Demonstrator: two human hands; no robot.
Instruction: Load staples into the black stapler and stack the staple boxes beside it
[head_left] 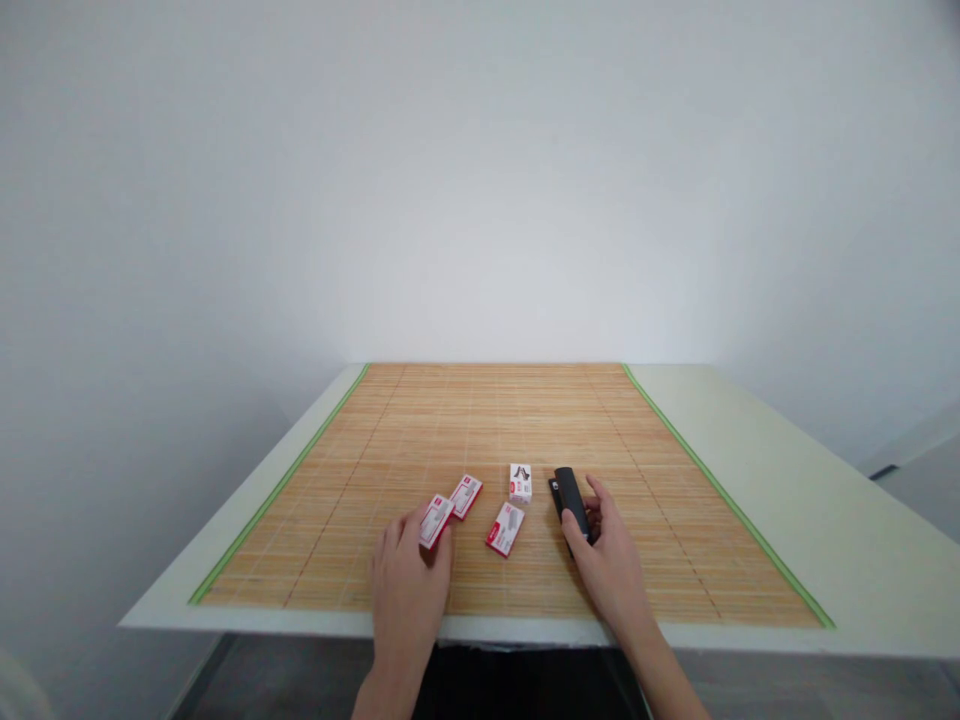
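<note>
Between the thumb and fingers of my left hand [409, 590] is a small red-and-white box [436, 522]. Just beyond it, a second red-and-white box [466, 495] lies on the mat. My right hand [609, 560] is closed around a black stapler [572, 500], thumb on its upper side, the far end pointing away from me. Midway between my hands lies a flat red-and-white box [505, 530]. Behind that one is a small white box [520, 482] with a dark picture on its top.
A bamboo mat [495, 420] with green edging covers the middle of a white table [810, 510]. The table's far edge meets a plain white wall [480, 180]. Its front edge runs beneath my wrists.
</note>
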